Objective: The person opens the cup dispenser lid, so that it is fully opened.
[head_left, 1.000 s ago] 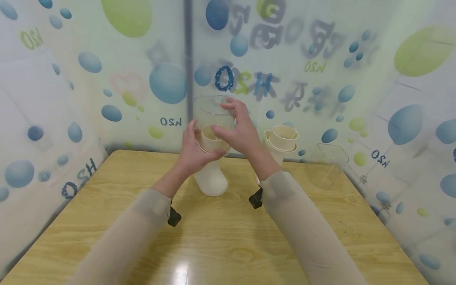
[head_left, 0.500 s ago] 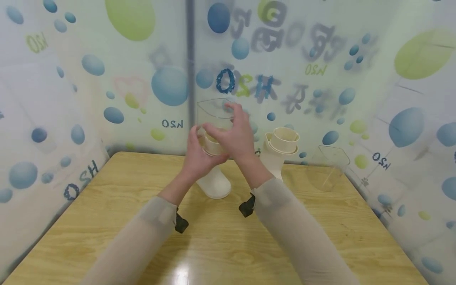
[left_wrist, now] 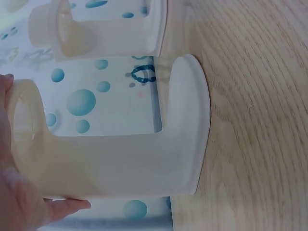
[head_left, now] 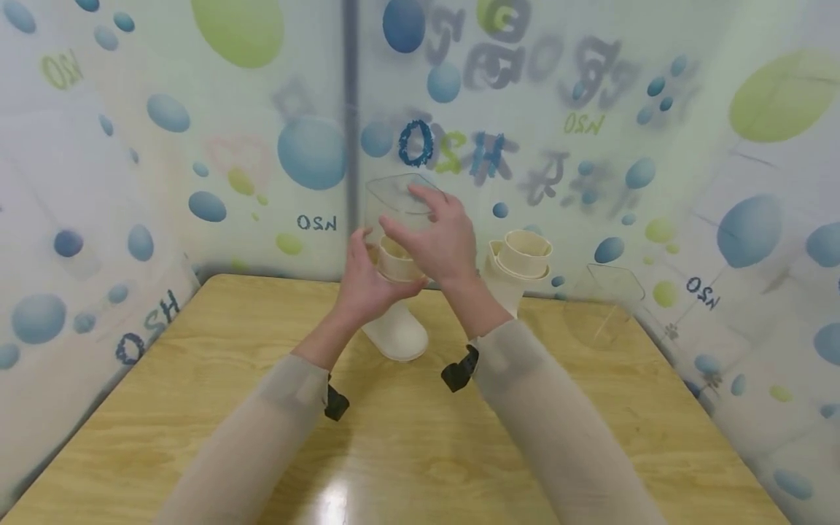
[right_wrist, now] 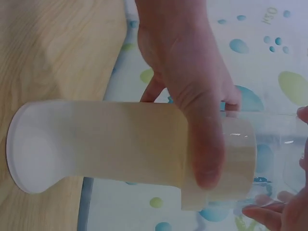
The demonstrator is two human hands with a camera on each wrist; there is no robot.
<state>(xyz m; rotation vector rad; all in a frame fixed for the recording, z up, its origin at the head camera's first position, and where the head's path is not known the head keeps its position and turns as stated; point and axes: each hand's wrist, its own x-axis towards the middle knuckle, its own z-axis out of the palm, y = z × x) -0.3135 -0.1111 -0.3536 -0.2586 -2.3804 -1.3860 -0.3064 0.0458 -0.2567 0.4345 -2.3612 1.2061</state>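
Note:
A cream plastic stand (head_left: 402, 332) with a foot and a round collar (right_wrist: 238, 159) stands upright on the table. My left hand (head_left: 367, 281) grips it just below the collar, with the thumb wrapped across the front in the right wrist view. Above the collar is a clear plastic container (head_left: 400, 200), whose lower end appears to overlap the collar. My right hand (head_left: 442, 240) holds the container's right side, fingers spread and bent around it. In the left wrist view the stand's column (left_wrist: 110, 166) shows, but the container does not.
A second cream stand (head_left: 525, 255) is just right of my right hand, partly behind my forearm. Farther right, another clear container (head_left: 604, 310) sits on the wooden table (head_left: 394, 452). A patterned curtain (head_left: 249, 197) hangs close behind the table's back edge.
The clear container has turned, so a corner of its rim now points left. The stand's foot has swung slightly right. Both hands keep their hold.

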